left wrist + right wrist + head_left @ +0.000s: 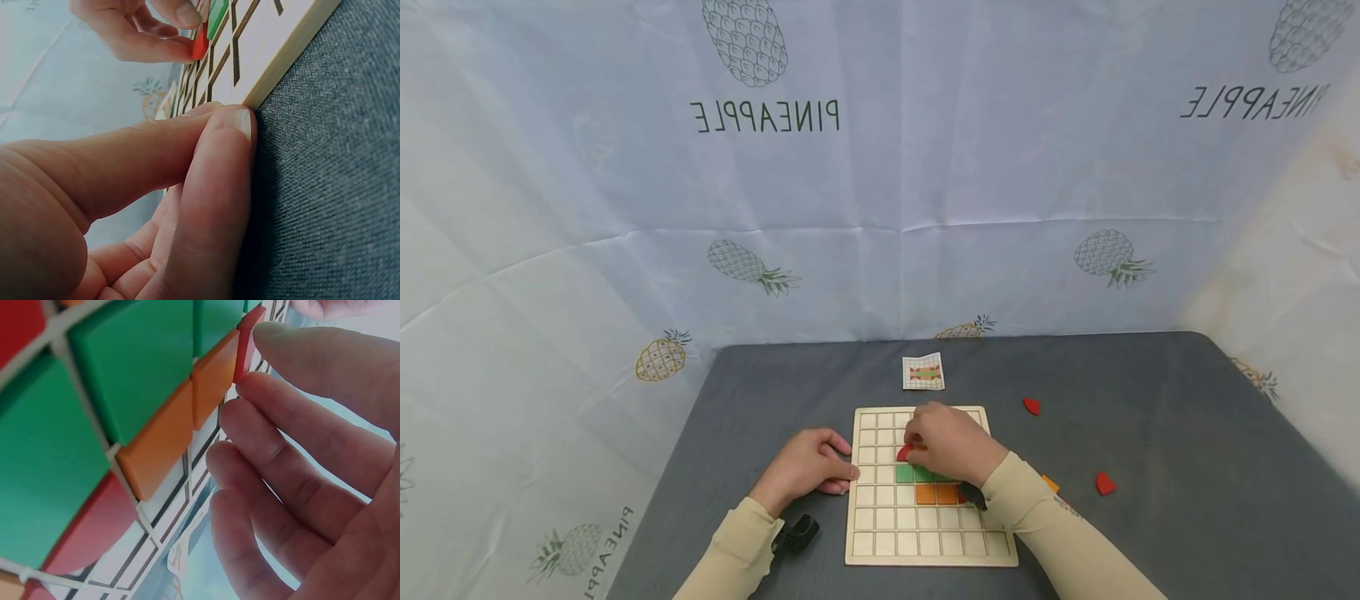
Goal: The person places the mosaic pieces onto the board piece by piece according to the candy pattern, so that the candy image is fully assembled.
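A wooden grid board lies on the grey table. My left hand holds the board's left edge, thumb and index finger meeting at its rim in the left wrist view. Over the upper middle of the grid, my right hand pinches a red quarter-round piece between thumb and index finger, at one of the cells. Beside it run green square tiles and orange tiles. Another orange row is nearer me. A further red piece sits past the orange tiles; my right hand hides it in the head view.
Behind the board lies a small printed pattern card. Loose red pieces are on the table to the right, with an orange piece partly behind my right sleeve. A black wrist device is by my left cuff. Pineapple-print cloth surrounds the table.
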Available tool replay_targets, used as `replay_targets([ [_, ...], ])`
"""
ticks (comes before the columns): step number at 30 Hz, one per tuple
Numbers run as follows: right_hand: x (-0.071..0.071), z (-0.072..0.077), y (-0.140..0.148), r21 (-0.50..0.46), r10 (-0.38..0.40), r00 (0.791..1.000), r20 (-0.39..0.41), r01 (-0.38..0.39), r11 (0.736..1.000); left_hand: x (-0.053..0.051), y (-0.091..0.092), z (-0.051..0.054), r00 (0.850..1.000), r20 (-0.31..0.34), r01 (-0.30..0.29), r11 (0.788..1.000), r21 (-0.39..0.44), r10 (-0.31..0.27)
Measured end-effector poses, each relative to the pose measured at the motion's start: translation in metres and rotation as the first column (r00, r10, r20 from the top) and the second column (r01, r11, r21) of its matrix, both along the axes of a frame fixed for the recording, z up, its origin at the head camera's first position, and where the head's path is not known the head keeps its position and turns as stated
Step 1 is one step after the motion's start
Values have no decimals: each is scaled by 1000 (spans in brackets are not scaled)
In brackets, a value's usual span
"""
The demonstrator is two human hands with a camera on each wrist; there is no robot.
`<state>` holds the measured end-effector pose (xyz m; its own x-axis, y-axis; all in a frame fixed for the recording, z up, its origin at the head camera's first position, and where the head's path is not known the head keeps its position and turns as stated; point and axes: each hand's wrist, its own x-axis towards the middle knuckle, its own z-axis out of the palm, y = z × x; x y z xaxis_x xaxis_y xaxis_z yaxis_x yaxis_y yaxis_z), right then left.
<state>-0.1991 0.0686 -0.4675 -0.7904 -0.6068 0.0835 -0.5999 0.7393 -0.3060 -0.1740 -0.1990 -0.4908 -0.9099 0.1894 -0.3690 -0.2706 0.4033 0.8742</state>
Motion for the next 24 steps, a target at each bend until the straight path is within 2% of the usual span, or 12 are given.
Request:
replay_targets([
  [9,0,0,-2,20,30,999,-26,-30,999,0,-1,-1,1000,1,-1,1000,2,1],
  [24,-2,-2,-3,16,29,999,-16,-29,999,0,0,0,1000,0,-1,1000,5,1],
])
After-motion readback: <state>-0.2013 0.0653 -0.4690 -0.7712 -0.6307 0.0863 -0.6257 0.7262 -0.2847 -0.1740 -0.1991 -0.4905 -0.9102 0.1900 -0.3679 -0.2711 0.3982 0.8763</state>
